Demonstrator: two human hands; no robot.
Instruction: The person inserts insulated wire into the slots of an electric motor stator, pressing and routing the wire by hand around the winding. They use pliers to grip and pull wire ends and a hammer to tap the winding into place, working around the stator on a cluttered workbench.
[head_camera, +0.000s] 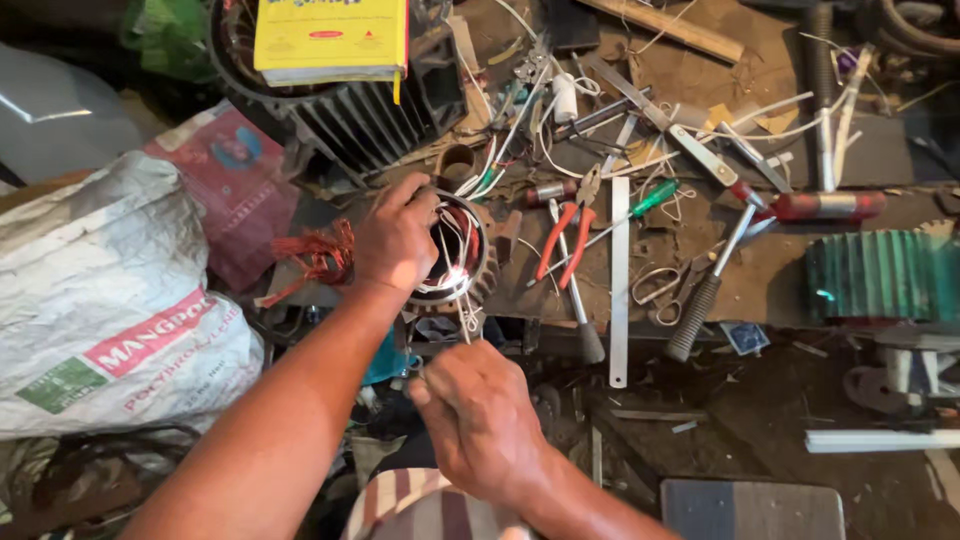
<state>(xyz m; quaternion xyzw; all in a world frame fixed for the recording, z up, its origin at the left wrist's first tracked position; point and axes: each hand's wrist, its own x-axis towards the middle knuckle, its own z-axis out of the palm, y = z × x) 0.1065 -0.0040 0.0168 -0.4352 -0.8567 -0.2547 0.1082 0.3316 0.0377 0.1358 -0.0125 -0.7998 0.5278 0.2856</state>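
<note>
Workbench (780, 275): dark, grimy top, crowded with tools, wire offcuts and scraps from edge to edge.
Sack (100, 300): big white woven bag with a red band, slumped at the person's left, well apart from the work.
Large motor housing (370, 110): black finned casing at the back, a yellow book (330, 35) lying on top of it.
Green ribbed cover (880, 275): at the right edge of the bench, away from both hands.
Small stator (455, 250): round toothed ring at the near edge of the bench, opening towards the camera, pale winding wires inside and white leads (490, 165) trailing out behind.
Left hand (398, 240): fingers curled over the stator's left rim, gripping and steadying it.
Right hand (480, 415): below the stator, fingers pinched tight on a thin wire (463, 320) that runs up into the ring.
Steel ruler (619, 280): lying lengthwise just right of the stator.
Orange-handled pliers (562, 235): beside the stator's right side, jaws pointing away.
Green-handled screwdriver (640, 205): angled across the pliers' far side.
Copper wire tuft (315, 255): reddish tangle just left of the gripping hand.
Risk: my judgement only; a hard pull on the thin wire could snap it or scrape its coating against the ring's teeth.
Risk: stator sits at the bench edge; a loosened left grip could let it tip off.
</note>
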